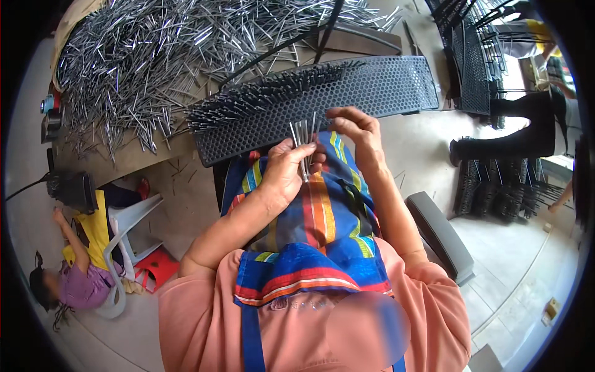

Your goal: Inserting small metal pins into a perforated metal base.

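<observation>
My left hand (286,166) is closed around a small bunch of thin silver metal rods (302,133), which fan out upward above the fingers. My right hand (361,129) is raised to the right of the bunch, fingers bent toward it and thumb apart from them. Nothing shows in that hand. Just beyond both hands a long dark perforated panel (390,80) lies tilted across my lap and the table edge. Rows of dark rods (260,96) stand in its holes along the far left part; the right part has bare holes. A striped apron (319,211) covers my lap.
A large heap of loose metal rods (155,49) spreads over the table at far left. More perforated panels (471,62) with rods stand at far right. A dark curved piece (437,232) is beside my right arm. Another person (87,279) sits at left near a white chair (121,248).
</observation>
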Available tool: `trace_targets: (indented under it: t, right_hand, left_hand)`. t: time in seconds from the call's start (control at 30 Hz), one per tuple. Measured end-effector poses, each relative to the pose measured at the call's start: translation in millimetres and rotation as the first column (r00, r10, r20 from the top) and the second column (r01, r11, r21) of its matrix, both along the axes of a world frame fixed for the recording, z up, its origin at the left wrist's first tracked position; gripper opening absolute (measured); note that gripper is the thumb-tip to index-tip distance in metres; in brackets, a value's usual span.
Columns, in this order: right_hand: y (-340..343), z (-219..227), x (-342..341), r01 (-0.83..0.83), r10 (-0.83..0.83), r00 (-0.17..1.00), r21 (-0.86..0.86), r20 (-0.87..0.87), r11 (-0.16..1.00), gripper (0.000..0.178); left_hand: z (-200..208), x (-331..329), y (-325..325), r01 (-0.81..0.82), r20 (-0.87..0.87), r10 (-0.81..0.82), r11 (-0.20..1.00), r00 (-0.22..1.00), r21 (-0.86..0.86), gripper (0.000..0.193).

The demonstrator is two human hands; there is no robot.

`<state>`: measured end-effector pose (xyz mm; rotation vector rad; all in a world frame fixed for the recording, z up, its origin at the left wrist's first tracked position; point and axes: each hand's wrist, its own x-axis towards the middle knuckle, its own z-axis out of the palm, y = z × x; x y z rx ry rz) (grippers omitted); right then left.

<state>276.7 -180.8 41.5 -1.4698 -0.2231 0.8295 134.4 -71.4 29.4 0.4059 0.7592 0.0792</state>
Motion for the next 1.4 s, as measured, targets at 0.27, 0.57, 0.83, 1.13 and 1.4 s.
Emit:
trace_targets:
  t: [0.27,0.57,0.83,1.13,1.4]
  right_hand:
    - [19.4,-10.8,15.8,-0.329,0.323,0.944,-0.103,-0.072,0.939,0.012]
    - [37.7,-4.2,25.2,0.173,-0.217,0.941,0.182,0.258,0.968,0.004]
    - [57.2,-24.1,45.3,0.067,-0.121,0.689,0.104,0.714,0.992,0.011]
    - [56.2,-26.6,43.6,0.044,-0.137,0.567,0.137,0.812,0.990,0.009]
    - [48.9,-31.0,43.2,0.157,-0.243,0.757,0.192,0.606,0.969,0.007]
  left_hand:
    - [6.1,13.4,-0.4,0.063,-0.028,-0.062,0.998,0.998,0.031,0.009]
    - [-11.9,0.0,5.7,-0.028,-0.137,0.034,0.999,0.990,0.045,0.013]
    - [-12.6,-15.3,1.8,0.190,-0.135,-0.187,0.982,0.973,0.011,0.023]
    - [-18.0,-21.6,1.2,0.185,-0.158,-0.176,0.982,0.972,0.044,0.024]
    - [-10.9,-20.6,3.2,0.161,-0.112,-0.155,0.985,0.982,0.054,0.021]
